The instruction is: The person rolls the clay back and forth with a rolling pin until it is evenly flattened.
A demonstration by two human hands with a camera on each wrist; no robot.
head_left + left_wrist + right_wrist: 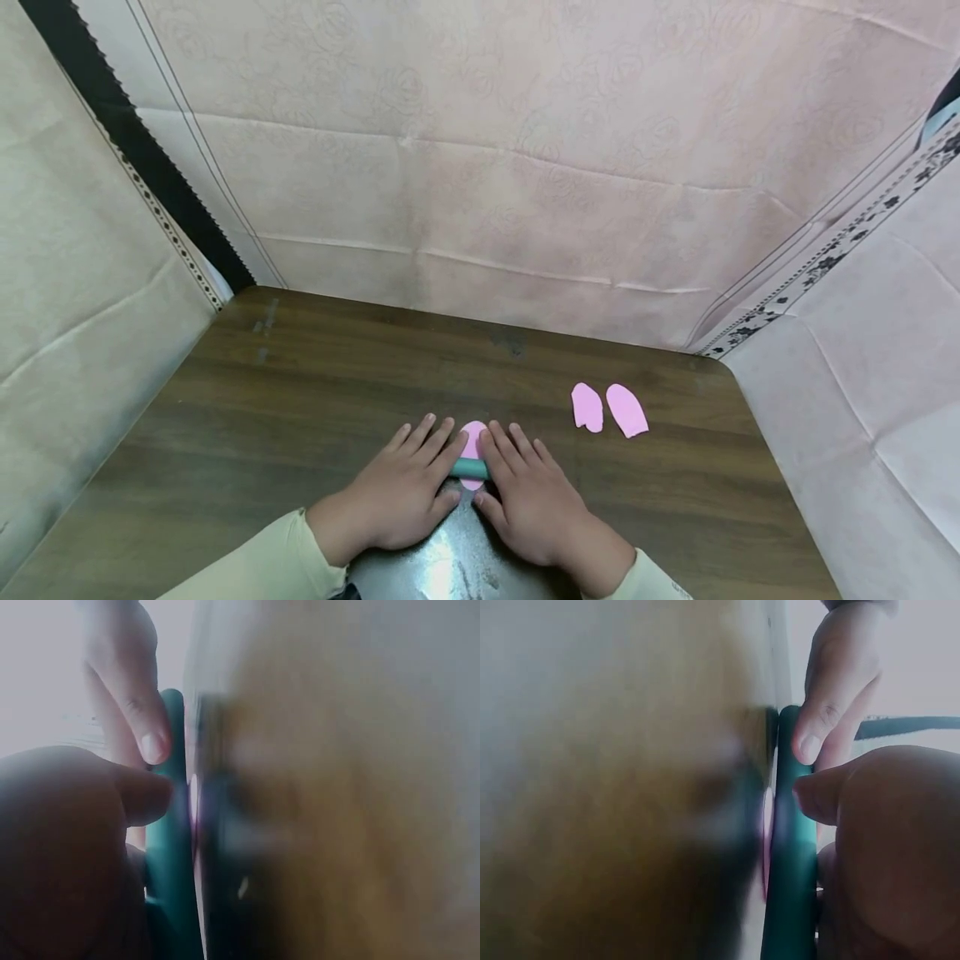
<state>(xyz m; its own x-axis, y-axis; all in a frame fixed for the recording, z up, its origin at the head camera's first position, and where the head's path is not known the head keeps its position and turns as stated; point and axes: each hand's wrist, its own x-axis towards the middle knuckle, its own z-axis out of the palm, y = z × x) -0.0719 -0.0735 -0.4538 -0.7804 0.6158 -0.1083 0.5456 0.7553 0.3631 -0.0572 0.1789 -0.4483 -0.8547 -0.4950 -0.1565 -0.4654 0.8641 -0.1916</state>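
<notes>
A green rolling pin (469,468) lies crosswise over a flat pink oval piece (473,435), which looks like clay or dough. My left hand (401,500) presses on the pin's left part with its fingers straight. On the right part rests my right hand (536,508), fingers also extended forward. Both thumbs point inward, near each other behind the pin. From the left wrist, the green pin (171,862) shows just above the table with the thumb beside it. The right wrist view has the pin (791,885) with a thin pink edge beneath. The palms hide the pin's ends.
Two flat pink pieces (627,410) lie side by side on the brown wooden table (337,367), to the right of the hands. A shiny grey surface (442,571) is between the forearms. Pale cloth (480,192) hangs behind the table and along both sides.
</notes>
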